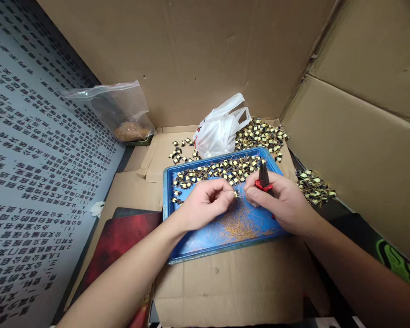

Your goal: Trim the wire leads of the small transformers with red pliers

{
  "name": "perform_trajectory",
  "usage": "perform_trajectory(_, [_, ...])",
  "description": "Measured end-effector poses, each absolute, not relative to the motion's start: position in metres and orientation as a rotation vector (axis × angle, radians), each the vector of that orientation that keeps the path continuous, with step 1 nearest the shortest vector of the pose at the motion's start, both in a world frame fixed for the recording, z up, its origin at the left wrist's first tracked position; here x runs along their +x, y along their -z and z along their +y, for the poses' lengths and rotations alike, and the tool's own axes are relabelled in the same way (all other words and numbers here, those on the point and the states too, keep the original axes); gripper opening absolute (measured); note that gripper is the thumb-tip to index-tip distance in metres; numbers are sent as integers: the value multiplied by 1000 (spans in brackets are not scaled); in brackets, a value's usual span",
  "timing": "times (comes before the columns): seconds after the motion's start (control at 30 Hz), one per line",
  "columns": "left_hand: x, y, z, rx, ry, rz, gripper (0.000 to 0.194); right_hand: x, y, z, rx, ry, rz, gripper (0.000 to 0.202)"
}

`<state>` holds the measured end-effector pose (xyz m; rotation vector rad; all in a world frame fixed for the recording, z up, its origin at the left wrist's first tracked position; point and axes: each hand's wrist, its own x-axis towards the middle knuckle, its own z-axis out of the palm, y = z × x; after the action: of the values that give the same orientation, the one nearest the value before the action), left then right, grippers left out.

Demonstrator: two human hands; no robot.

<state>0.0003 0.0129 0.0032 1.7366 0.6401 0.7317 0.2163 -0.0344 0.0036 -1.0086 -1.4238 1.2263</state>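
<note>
My left hand (208, 202) is closed in a pinch on a small transformer (236, 194), a yellow-taped coil with thin wire leads. Close beside it, my right hand (282, 198) is wrapped round red-handled pliers (264, 180), whose dark jaws point up and away. The right thumb and forefinger come together near the transformer's wires; whether they grip a wire is too small to tell. Both hands are over a blue tray (187, 253). Many like transformers (222, 169) lie along its far side, and clipped copper-coloured wire bits (239, 225) are strewn under the hands.
A white plastic bag (218, 132) stands behind the tray, beside a heap of transformers (263, 134). Another pile (314, 187) lies at right. A clear bag (130, 114) holding wire bits is at back left. Cardboard walls (191, 59) enclose the back and right.
</note>
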Motion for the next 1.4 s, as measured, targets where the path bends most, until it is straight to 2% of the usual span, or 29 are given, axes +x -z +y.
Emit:
perform_trajectory(0.13, [2,-1,13,1837,-838,673,31,217,5,-34,-884,-1554,-1159,22])
perform_trajectory(0.23, [3,1,12,1948,-917,688,26,217,7,-33,-899,-1642,-1075,35])
perform_trajectory(0.3, [3,2,12,2021,-966,695,24,217,5,-32,-977,-1589,-1156,39])
perform_trajectory(0.47, [4,5,13,2118,-1012,708,23,215,-3,-32,-1109,-1335,-1426,28])
perform_trajectory(0.63, [4,5,13,2086,-1023,762,25,214,-7,-31,-1135,-1242,-1482,24])
perform_trajectory(1.0, [3,2,13,1800,-832,805,33,207,-11,-38,-1229,-970,-1548,16])
perform_trajectory(1.23, [4,0,15,1698,-736,789,34,206,-11,-39,-1200,-1001,-1519,15])
perform_trajectory(1.4, [7,-2,13,1709,-743,812,30,206,-1,-36,-1128,-1260,-1387,24])
